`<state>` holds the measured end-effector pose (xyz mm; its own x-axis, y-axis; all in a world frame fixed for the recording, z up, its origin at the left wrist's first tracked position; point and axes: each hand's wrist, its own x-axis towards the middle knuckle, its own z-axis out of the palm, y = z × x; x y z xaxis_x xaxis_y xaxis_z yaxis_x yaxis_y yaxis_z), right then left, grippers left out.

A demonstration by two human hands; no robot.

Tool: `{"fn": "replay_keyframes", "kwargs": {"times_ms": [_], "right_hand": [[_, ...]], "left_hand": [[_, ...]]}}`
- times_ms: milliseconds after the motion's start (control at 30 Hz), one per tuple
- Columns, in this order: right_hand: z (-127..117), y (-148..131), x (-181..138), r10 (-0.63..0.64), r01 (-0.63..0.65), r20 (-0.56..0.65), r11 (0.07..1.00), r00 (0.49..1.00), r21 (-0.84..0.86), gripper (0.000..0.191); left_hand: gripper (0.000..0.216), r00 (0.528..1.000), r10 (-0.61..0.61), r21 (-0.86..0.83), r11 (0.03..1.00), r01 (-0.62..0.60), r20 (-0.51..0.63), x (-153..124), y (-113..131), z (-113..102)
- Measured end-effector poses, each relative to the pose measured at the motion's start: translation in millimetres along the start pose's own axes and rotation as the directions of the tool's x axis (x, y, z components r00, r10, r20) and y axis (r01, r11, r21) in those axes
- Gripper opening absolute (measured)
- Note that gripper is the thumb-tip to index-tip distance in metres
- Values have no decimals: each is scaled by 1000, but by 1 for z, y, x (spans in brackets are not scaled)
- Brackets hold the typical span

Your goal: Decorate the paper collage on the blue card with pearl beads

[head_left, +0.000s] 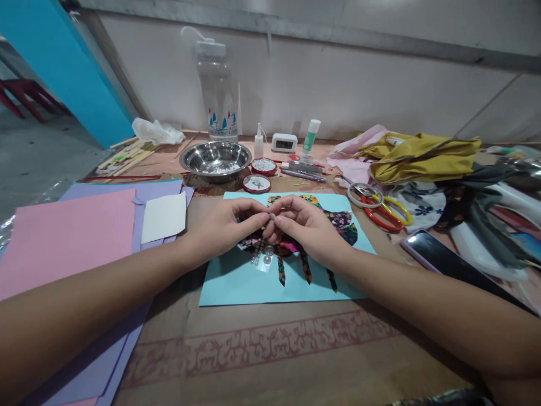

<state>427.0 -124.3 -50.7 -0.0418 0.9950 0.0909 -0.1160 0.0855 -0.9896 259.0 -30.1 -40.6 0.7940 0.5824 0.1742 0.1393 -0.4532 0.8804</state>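
A light blue card lies on the table with floral fabric pieces stuck on it. My left hand and my right hand meet above the card, fingertips pinched together. Between them is a small pale bead, though which hand grips it is unclear. A clear strip with a few pearl beads rests on the card just below my fingers.
Pink paper and purple paper lie at left. A steel bowl, two red lids of beads, glue bottles, a water bottle, scissors, a phone and yellow cloth crowd the back and right.
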Motion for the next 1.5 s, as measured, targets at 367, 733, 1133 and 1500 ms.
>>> {"fn": "replay_keyframes", "kwargs": {"times_ms": [367, 733, 1133, 1500], "right_hand": [[-1, 3, 1, 18, -16, 50, 999, 999, -32, 18], [1, 0, 1, 23, -22, 17, 999, 1000, -43, 17], [-1, 1, 1, 17, -16, 3, 998, 1000, -61, 18], [0, 2, 0, 22, -22, -8, 998, 1000, -56, 21]], "left_hand": [[24, 996, -72, -157, 984, 80, 59, 0, 4, 2], [24, 995, -62, -220, 972, 78, 78, 0, 0, 4], [27, 998, -24, -177, 984, 35, 64, 1, -3, 1], [28, 1000, -13, 46, 999, 12, 17, -2, 5, 1]]}}
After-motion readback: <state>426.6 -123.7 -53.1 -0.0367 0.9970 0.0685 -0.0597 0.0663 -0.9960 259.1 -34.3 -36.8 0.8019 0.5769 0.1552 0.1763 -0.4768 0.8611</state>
